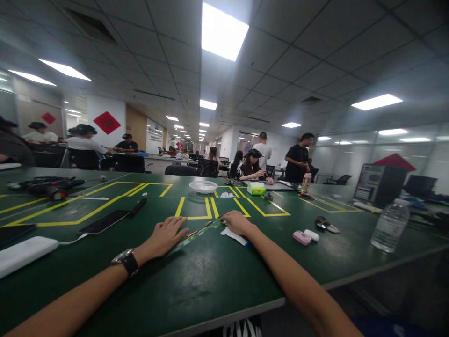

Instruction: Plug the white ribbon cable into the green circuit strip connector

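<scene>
A long, thin, greenish clear strip (199, 234) with brown patches lies at a slant between my two hands. I cannot make out what kind of thing it is. My left hand (163, 238), with a watch (126, 260) on its wrist, rests with fingers stretched out beside the strip's near left end. Bent fingers of my right hand (236, 222) close on its far right end, the fingertips partly hidden. Just below the right hand lies a crumpled white piece with a blue edge (234, 236), like paper or a wrapper.
On the green table (196, 290) are a white basket (203, 187), a green pack (256, 188), a pink case (301, 238) and a water bottle (390, 225). A phone (105, 222) and white power strip (28, 252) lie left. A person (250, 166) sits opposite.
</scene>
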Tool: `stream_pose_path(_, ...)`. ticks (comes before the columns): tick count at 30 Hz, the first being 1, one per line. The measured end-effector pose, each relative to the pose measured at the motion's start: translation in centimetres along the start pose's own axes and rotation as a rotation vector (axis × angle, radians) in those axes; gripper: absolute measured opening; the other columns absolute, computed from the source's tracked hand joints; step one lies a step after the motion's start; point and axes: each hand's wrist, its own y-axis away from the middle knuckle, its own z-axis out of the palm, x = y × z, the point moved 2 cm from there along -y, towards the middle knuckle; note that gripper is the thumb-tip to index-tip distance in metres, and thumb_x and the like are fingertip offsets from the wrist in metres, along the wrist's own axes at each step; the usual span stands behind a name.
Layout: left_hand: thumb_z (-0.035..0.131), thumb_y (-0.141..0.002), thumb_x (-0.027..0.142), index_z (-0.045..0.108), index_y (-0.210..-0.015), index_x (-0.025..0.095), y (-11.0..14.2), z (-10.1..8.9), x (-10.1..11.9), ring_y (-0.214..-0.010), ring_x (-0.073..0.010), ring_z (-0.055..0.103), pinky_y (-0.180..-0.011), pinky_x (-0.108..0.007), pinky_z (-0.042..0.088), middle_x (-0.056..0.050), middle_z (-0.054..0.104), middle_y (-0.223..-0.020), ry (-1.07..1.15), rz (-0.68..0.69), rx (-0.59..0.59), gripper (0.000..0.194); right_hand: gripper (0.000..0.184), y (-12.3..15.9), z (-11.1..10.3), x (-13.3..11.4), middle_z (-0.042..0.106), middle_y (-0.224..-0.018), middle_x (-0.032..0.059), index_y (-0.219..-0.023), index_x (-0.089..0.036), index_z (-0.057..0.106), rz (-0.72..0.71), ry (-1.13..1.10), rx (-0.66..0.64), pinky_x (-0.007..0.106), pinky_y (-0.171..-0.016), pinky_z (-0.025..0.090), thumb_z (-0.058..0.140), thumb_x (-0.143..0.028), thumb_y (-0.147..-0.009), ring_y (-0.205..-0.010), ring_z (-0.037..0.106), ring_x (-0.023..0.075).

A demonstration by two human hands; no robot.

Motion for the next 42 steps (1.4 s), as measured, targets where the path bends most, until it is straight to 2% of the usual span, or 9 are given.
stream_pose_path(3,0.023,-0.099,0.053,0.040,-0.144,0.024,0.1,-0.1,0.4,-0.133,-0.0301,0.033,-0.103,-0.049,0.028,-0.009,0.043,-0.144,-0.002,0.024,0.002,0.056,0.041,0.8,0.3,3.6,0.059,-0.130,0.0099,-0.126,-0.024,0.060,0.258,0.059,-0.013,0.042,-0.099,0.038,0.039,-0.021,-0.091,-0.120,0.052,0.0263)
stream_pose_path(6,0.025,-0.099,0.053,0.040,-0.143,0.026,0.3,0.0,0.7,-0.132,-0.0295,0.034,-0.103,-0.048,0.028,-0.008,0.044,-0.144,0.011,0.055,-0.012,0.055,0.042,1.5,0.5,5.8,0.060,-0.128,0.0109,-0.125,-0.024,0.061,0.375,0.064,-0.027,0.042,-0.093,0.042,0.032,-0.028,-0.094,-0.114,0.056,0.0270)
stream_pose_path(10,0.025,-0.098,0.056,0.040,-0.143,0.026,0.3,0.3,0.5,-0.132,-0.0301,0.035,-0.103,-0.048,0.028,-0.008,0.043,-0.144,0.026,0.075,-0.043,0.057,0.044,1.8,0.7,6.6,0.060,-0.127,0.0103,-0.124,-0.026,0.061,0.448,0.054,-0.038,0.042,-0.090,0.043,0.030,-0.039,-0.095,-0.113,0.057,0.0285)
stream_pose_path(23,0.026,-0.097,0.058,0.043,-0.141,0.026,0.0,1.7,-0.4,-0.132,-0.0304,0.034,-0.102,-0.051,0.028,-0.010,0.044,-0.144,0.013,0.079,-0.084,0.057,0.048,1.4,1.7,6.9,0.047,-0.142,0.0115,-0.135,-0.023,0.051,0.504,0.009,-0.048,0.048,-0.098,0.037,0.027,-0.036,-0.096,-0.126,0.046,0.0309)
stream_pose_path(32,0.024,-0.098,0.057,0.040,-0.143,0.026,0.5,0.3,0.7,-0.132,-0.0298,0.034,-0.104,-0.051,0.026,-0.010,0.042,-0.145,0.036,0.078,-0.143,0.057,0.056,1.2,2.5,7.5,0.030,-0.153,0.0119,-0.147,-0.019,0.034,0.506,-0.030,-0.124,0.056,-0.106,0.026,0.019,-0.039,-0.096,-0.138,0.029,0.0338)
stream_pose_path(37,0.025,-0.097,0.058,0.040,-0.143,0.027,0.5,0.5,0.5,-0.132,-0.0297,0.034,-0.103,-0.050,0.028,-0.009,0.043,-0.144,0.029,0.087,-0.128,0.057,0.055,1.4,2.2,7.6,0.033,-0.152,0.0116,-0.145,-0.021,0.037,0.496,-0.019,-0.113,0.056,-0.106,0.025,0.022,-0.039,-0.095,-0.137,0.031,0.0324)
stream_pose_path(42,0.024,-0.097,0.059,0.040,-0.143,0.027,0.2,0.9,0.3,-0.132,-0.0305,0.034,-0.102,-0.049,0.028,-0.010,0.042,-0.145,0.034,0.087,-0.118,0.058,0.052,1.4,1.2,7.1,0.038,-0.148,0.0123,-0.144,-0.022,0.039,0.462,0.015,-0.044,0.055,-0.106,0.023,0.024,-0.033,-0.095,-0.135,0.033,0.0302)
